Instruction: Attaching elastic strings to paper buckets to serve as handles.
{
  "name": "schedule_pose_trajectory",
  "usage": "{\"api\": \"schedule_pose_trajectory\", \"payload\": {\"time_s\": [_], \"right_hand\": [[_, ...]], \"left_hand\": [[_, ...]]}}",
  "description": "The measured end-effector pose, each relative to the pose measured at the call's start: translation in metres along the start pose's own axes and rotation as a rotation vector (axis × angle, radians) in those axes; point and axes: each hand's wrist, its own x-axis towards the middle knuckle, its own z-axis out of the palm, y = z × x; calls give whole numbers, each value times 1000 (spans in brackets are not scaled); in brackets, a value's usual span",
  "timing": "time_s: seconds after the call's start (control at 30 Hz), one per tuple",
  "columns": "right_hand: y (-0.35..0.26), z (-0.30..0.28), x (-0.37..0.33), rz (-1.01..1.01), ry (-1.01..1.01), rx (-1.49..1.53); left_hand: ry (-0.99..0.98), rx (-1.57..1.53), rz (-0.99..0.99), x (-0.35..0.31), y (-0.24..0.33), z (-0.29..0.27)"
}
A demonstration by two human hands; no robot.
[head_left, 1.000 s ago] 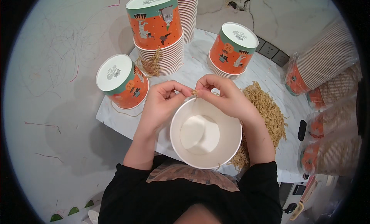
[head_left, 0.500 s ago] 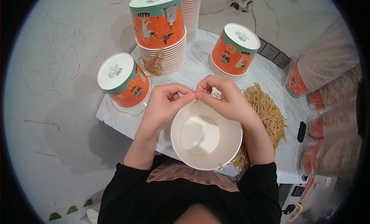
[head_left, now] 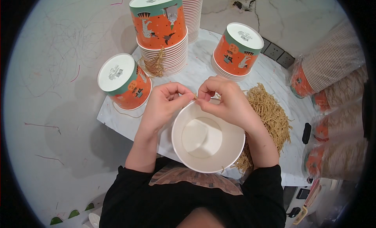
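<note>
A white-lined paper bucket (head_left: 233, 145) stands in front of me with its mouth facing up. At its far rim, my left hand (head_left: 164, 104) pinches a short bit of tan cord (head_left: 194, 97) between thumb and forefinger. My right hand (head_left: 225, 96) is closed at the same spot, its thumb and forefinger on the cord by the rim. Another small end of cord shows at the near rim. Partly under my right forearm lies a loose heap of tan cords (head_left: 270, 114). The rest of the cord in my fingers is hidden.
Upside-down orange and green buckets stand at the left (head_left: 131, 89) and right back (head_left: 239, 51). A tall bucket stack (head_left: 158, 24) has a tan cord bundle (head_left: 156, 63) hanging on it. Plastic-wrapped stacks (head_left: 333, 67) line the right side, near wall sockets (head_left: 274, 51).
My fingertips have drawn slightly apart at the far rim, with the left hand moving a little left. The bucket has shifted slightly left.
</note>
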Motion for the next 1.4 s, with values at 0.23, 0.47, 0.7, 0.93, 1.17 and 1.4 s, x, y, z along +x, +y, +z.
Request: {"api": "schedule_pose_trajectory", "payload": {"time_s": [0.23, 0.47, 0.7, 0.93, 1.17, 1.4], "right_hand": [[0, -2, -1, 92, -31, -25], [-1, -4, -1, 148, -63, -14], [1, -4, -2, 128, -103, 38], [3, -4, -1, 139, -104, 66], [3, -1, -1, 142, -84, 67], [4, 0, -2, 61, -104, 70]], "left_hand": [[-1, -6, -1, 1, -4, -8], [-15, -17, -10, 1, -1, -8], [12, 17, 16, 5, -9, -9], [-74, -96, -64, 5, 2, -9], [-127, -20, -61, 6, -11, -8], [-136, 31, -42, 9, -14, -20]]}}
